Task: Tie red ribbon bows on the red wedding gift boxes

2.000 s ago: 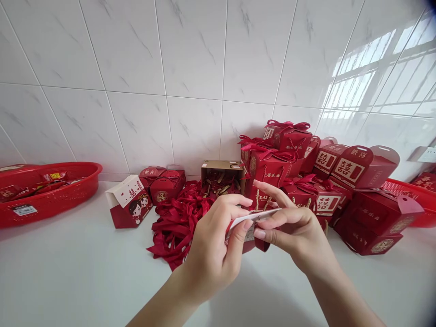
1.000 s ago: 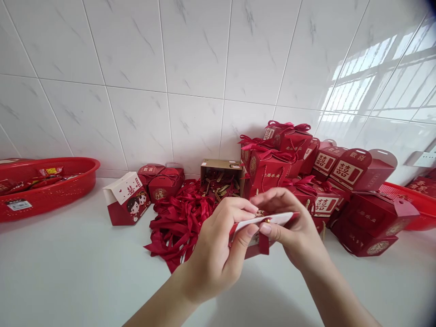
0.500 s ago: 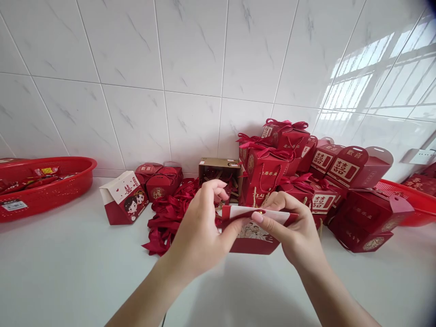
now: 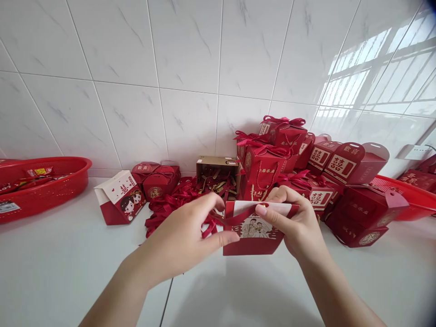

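My right hand [image 4: 293,218] pinches the top edge of a red-and-white gift box [image 4: 250,245], its thumb in front and fingers behind. The box is held upright above the table and shows a drawing of a couple on its front. A dark red ribbon [image 4: 241,216] runs across the box's upper front from near my right thumb to my left hand [image 4: 187,231]. The curled fingers of my left hand hold the ribbon's left part, while its thumb stands apart in front of the box's left edge.
Loose red ribbons [image 4: 173,200] lie in a heap behind my left hand, beside an open cardboard box [image 4: 218,161]. A white-and-red box [image 4: 119,200] stands at left near a red basket [image 4: 68,190]. Several red gift boxes [image 4: 344,165] are stacked at right, by another red basket [image 4: 417,200].
My left hand has moved left and away from the box's top edge, drawing the ribbon across the front. More of the box's front shows. My right hand keeps its pinch.
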A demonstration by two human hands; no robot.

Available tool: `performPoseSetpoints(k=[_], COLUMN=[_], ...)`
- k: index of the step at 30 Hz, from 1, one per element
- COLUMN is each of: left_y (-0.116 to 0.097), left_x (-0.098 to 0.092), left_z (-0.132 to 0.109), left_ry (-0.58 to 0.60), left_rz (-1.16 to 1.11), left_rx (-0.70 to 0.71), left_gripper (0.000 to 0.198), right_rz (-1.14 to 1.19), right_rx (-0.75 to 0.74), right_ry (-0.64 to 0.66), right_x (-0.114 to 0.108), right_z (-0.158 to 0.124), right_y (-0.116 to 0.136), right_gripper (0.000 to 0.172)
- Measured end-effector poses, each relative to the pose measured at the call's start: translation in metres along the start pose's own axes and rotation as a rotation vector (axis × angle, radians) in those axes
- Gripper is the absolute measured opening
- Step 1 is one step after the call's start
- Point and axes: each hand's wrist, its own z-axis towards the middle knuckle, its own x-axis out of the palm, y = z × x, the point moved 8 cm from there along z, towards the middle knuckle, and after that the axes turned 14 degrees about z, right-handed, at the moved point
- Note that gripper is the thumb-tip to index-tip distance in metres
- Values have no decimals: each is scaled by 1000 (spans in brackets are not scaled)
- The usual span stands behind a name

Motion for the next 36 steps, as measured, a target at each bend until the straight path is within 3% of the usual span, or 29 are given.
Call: performPoseSetpoints(k=[3, 8, 13, 16, 18, 22, 25, 28, 30, 32, 36], left_y=[-4, 14, 6, 6, 7, 1, 3, 1, -3, -8, -13], left_x=[1, -11, -19, -25, -35, -63, -58, -46, -41, -32, -14], left_z=[3, -2, -6, -6, -6, -11, -13, -11, -9, -5, -6], left_ry=[-5, 44, 53, 48, -35, -412, -554, -582, -525, -347, -35], left_rz=[103, -49, -77, -95, -78, -89, -295, -563, -622, -599, -572], left_rx=[54, -6, 133, 99, 86, 86, -35, -62, -38, -3, 33], left_gripper=[21, 16, 24, 18, 15, 11, 7, 16, 16, 8, 12], right_rz=[11, 34, 33, 12, -20, -91, -104, -173, -249, -301, -330], right_rx=[-1, 6, 33, 33, 25, 58, 60, -128, -279, -371, -405], right_ry=[-19, -45, -28, -35, -15, 153, 319, 457, 497, 505, 507], right_x=[-2, -7, -8, -10, -9, 15, 40, 57, 60, 59, 55], right_z=[0, 2, 4, 4, 3, -5, -15, -25, -32, -35, -35], right_y=[1, 4, 2, 1, 2, 0, -4, 3, 11, 16, 23], right_gripper=[38, 41, 39, 39, 39, 36, 35, 31, 28, 25, 23])
